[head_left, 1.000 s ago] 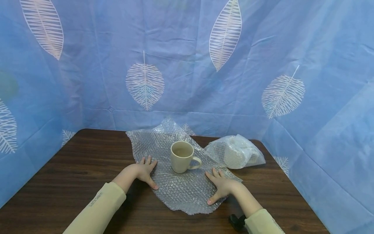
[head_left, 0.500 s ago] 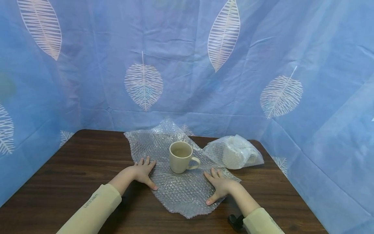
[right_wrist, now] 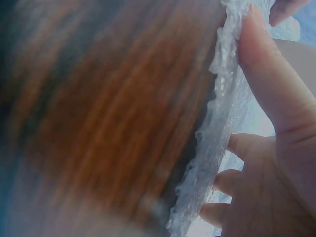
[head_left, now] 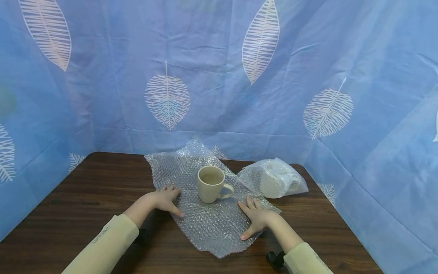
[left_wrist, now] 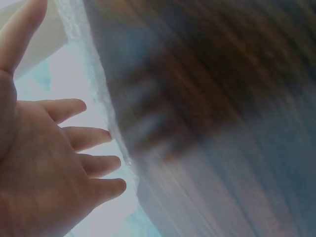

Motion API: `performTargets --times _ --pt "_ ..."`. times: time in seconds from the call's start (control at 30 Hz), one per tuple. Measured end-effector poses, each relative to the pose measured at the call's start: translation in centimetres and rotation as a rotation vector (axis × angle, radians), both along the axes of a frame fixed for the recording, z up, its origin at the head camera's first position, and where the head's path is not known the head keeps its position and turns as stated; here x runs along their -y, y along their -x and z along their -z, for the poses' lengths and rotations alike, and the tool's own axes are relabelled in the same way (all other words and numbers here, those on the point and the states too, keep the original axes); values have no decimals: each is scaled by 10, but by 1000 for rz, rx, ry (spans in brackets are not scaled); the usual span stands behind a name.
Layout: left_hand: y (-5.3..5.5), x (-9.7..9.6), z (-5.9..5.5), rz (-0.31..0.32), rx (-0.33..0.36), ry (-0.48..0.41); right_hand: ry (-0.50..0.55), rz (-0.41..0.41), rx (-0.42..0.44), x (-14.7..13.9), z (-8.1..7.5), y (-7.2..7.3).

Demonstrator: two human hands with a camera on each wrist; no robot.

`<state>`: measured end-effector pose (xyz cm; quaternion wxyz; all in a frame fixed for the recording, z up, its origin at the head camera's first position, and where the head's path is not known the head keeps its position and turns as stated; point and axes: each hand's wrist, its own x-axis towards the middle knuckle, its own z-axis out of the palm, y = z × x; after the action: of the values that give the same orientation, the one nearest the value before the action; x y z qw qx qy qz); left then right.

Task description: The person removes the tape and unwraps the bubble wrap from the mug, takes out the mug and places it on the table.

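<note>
A cream mug (head_left: 209, 190) stands upright on a sheet of bubble wrap (head_left: 213, 224), its handle turned to the right. My left hand (head_left: 164, 199) is over the sheet's left edge with fingers spread; in the left wrist view its fingers (left_wrist: 89, 138) are straight and the palm holds nothing. My right hand (head_left: 257, 218) rests on the right part of the sheet, fingers spread. In the right wrist view the thumb (right_wrist: 266, 64) and fingertips touch the bubble wrap's edge (right_wrist: 217, 108).
At the back right lies a bubble-wrapped bundle (head_left: 278, 180) with a rounded shape inside, overlapping the sheet's edge in this view. Dark wooden table (head_left: 85, 198) extends on both sides. A blue leaf-patterned cloth (head_left: 212, 95) hangs behind and at the sides.
My left hand has lifted slightly and shifted a little left. The near edge of the bubble wrap reaches slightly further toward me. The right hand and the mug stay nearly the same.
</note>
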<state>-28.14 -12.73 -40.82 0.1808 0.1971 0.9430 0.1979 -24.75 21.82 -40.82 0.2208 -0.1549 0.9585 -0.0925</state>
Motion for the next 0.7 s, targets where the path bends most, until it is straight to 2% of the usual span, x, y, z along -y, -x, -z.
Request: performTargets --times 0.13,0.37,0.7 --pt "2 -3 0 -6 -28 -92 -3 -4 -4 1 -1 -1" --pt "8 -14 3 -27 -48 -357 -19 6 5 2 -1 0" --pt "11 -38 8 -182 -6 -610 -26 6 9 2 -1 0"
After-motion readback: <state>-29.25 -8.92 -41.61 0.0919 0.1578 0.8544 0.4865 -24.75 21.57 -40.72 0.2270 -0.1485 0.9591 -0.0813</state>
